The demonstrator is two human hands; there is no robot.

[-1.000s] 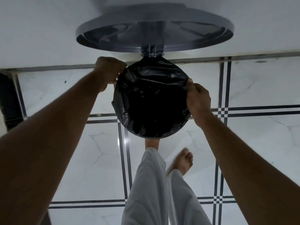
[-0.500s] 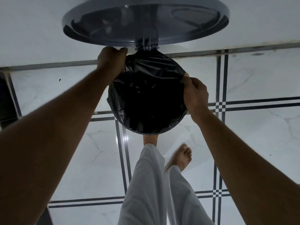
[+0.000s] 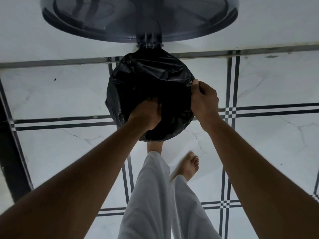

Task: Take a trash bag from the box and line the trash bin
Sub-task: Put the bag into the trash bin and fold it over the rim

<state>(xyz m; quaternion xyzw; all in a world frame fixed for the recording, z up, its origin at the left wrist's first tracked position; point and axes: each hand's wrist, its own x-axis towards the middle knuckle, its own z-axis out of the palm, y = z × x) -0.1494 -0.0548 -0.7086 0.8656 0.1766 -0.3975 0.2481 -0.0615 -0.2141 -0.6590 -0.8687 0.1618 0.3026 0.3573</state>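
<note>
A round trash bin (image 3: pixel 165 139) stands on the floor below me, its mouth covered by a black trash bag (image 3: pixel 148 78) folded over the rim. The grey lid (image 3: pixel 138 19) is tipped up behind it on its hinge. My left hand (image 3: pixel 146 114) reaches down inside the bag near the front of the opening, fingers curled into the plastic. At the bin's right edge, my right hand (image 3: pixel 203 99) pinches the bag against the rim. The box of bags is not in view.
The bin sits on white marble floor tiles with black stripe borders (image 3: pixel 231 111), close to a white wall (image 3: pixel 34 31). My legs in white trousers (image 3: pixel 155 195) and bare feet (image 3: pixel 189 166) stand just in front of the bin. A dark edge (image 3: pixel 8 152) runs along the left.
My left hand has left the far left rim and moved down into the bag's opening at the front. The right hand stays on the right rim. The view has tilted closer.
</note>
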